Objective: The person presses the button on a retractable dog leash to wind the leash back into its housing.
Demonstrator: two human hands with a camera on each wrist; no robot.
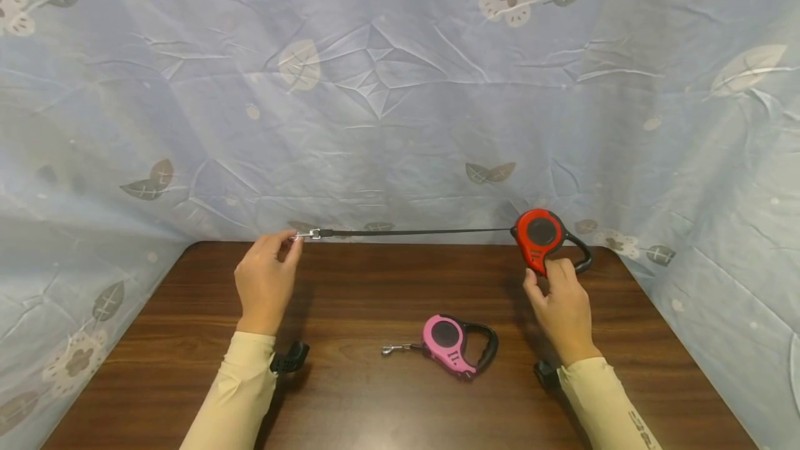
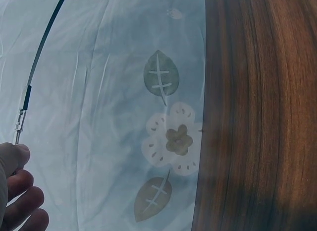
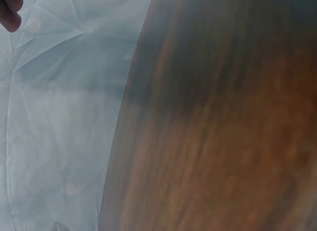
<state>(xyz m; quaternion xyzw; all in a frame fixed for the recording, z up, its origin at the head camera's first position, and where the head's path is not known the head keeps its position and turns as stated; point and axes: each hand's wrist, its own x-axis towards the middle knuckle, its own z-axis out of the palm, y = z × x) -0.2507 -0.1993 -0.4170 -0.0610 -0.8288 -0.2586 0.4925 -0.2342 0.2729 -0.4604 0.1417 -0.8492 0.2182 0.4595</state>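
On one table [image 1: 350, 283], one pink leash [image 1: 445, 336], right fingers [image 1: 566, 271] gripping one red leash [image 1: 540, 232], left fingers [image 1: 279, 236] pinching its clip [image 1: 315, 234]

High head view, forward and down — wrist views nearer, sideways — table [image 1: 375, 283] and cloth [image 1: 406, 144] in all.

Curtained-off work spot, flower-printed sheeting [image 1: 400, 144], brown wood-grain table [image 1: 362, 283], room type unclear

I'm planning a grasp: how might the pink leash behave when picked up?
The pink leash probably won't roll, lying flat. Its smooth, plastic-looking casing should stay stiff. The metal clip, on a short strap, may swing.
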